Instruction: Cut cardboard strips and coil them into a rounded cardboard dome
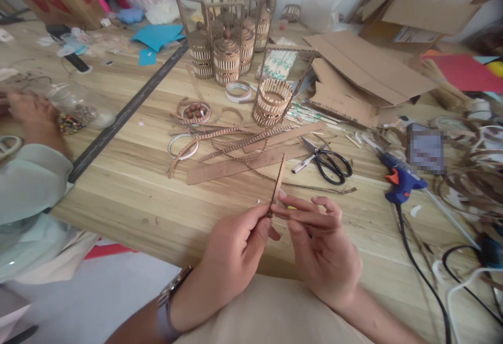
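Note:
My left hand (230, 257) pinches the lower end of a thin brown cardboard strip (278, 180) that rises upright above the wooden table (129, 192). My right hand (320, 247) meets it from the right, its fingertips closed against the same end of the strip. A watch sits on my left wrist. Just beyond the hands lie several loose corrugated cardboard strips (236, 163) and black-handled scissors (330, 163).
An unfinished slatted basket (272, 102) stands behind the strips, with several finished lidded baskets (226, 45) farther back. A blue glue gun (398, 179) and its cables lie at right. Flat cardboard sheets (365, 69) are at back right. Another person's hand (27, 119) and sleeve are at left.

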{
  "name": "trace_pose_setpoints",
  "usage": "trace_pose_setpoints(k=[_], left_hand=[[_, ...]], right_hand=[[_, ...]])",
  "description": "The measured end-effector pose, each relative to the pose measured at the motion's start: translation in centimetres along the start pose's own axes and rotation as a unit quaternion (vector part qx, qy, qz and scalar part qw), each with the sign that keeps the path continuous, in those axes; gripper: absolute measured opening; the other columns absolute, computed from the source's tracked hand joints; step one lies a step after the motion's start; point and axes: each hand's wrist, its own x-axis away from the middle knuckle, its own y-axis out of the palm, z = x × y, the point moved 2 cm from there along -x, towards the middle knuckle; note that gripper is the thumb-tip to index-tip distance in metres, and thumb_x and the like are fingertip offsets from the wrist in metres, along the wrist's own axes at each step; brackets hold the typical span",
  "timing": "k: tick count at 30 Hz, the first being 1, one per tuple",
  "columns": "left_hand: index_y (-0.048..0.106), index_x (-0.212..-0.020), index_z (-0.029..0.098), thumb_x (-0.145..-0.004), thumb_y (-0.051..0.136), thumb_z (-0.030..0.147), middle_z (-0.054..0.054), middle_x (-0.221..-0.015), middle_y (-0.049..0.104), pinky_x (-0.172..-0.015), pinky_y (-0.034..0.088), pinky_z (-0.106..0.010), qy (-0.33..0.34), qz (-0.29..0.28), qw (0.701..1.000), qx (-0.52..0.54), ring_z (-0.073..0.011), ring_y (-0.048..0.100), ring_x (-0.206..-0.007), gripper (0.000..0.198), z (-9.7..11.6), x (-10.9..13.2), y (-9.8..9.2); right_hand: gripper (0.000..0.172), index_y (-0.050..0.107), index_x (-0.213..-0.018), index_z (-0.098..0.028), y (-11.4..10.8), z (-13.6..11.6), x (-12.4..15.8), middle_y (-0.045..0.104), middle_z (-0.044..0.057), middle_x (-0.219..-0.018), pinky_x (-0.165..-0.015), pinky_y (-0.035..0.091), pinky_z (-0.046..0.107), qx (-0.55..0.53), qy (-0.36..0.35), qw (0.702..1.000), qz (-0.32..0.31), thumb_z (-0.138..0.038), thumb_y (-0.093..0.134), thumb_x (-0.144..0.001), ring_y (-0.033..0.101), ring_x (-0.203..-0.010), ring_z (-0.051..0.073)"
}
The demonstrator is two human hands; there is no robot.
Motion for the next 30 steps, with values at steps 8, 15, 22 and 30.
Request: trace_pose_setpoints(k=[8, 15, 22, 30], left_hand=[[0.069, -0.095, 0.018, -0.099, 0.047, 0.030, 0.001, -0.067, 0.065, -0.057, 0.043, -0.020, -0.020, -0.006, 1.000, 0.003, -0.0126, 0.058, -0.060, 0.025, -0.02, -0.30, -0.15], [0.068, -0.094, 0.018, -0.101, 0.043, 0.030, 0.001, -0.065, 0.063, -0.057, 0.042, -0.021, -0.029, 0.000, 1.000, -0.002, -0.0129, 0.059, -0.059, 0.028, 0.00, -0.27, 0.03], [0.070, -0.099, 0.018, -0.100, 0.041, 0.025, 0.001, -0.065, 0.063, -0.058, 0.043, -0.021, -0.005, -0.003, 1.000, -0.017, -0.0130, 0.058, -0.059, 0.030, -0.05, -0.06, 0.05], [0.070, -0.102, 0.018, -0.099, 0.047, 0.031, 0.000, -0.071, 0.067, -0.060, 0.046, -0.020, -0.027, -0.009, 0.999, 0.023, -0.0139, 0.063, -0.063, 0.026, -0.09, -0.25, -0.01]], right_hand=[[0.019, 0.056, -0.103, -0.023, -0.28, 0.01, -0.03, 0.080, 0.001, -0.090, -0.094, 0.041, 0.042, -0.009, -0.027, 0.999, -0.021, -0.007, 0.054, -0.093, 0.076, -0.095, 0.022], [0.012, 0.059, -0.097, -0.024, -0.16, -0.10, -0.31, 0.080, 0.004, -0.094, -0.091, 0.040, 0.045, 0.041, -0.036, 0.998, -0.022, -0.012, 0.061, -0.093, 0.075, -0.094, 0.025], [0.019, 0.059, -0.101, -0.025, -0.15, 0.01, -0.11, 0.080, -0.001, -0.089, -0.095, 0.041, 0.043, 0.023, -0.008, 1.000, 0.002, -0.008, 0.057, -0.093, 0.076, -0.088, 0.022], [0.016, 0.058, -0.103, -0.023, -0.12, 0.03, -0.12, 0.079, -0.001, -0.087, -0.095, 0.040, 0.043, 0.009, -0.021, 1.000, -0.006, -0.009, 0.054, -0.095, 0.076, -0.089, 0.022]])
